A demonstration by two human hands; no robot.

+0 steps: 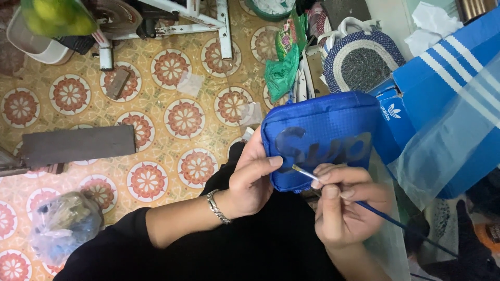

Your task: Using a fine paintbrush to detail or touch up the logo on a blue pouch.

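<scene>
One view only, from a camera on the person's head, tilted steeply down over the lap. It sits close: the left hand (253,179) and right hand (341,205) fill the lower middle, both on a small blue fabric pouch (320,138). Beyond them the lens takes in the patterned floor tiles with red rosettes (172,119) across the left and top, and a blue cardboard box with white stripes (442,67) at the right edge. No second view overlaps it.
</scene>
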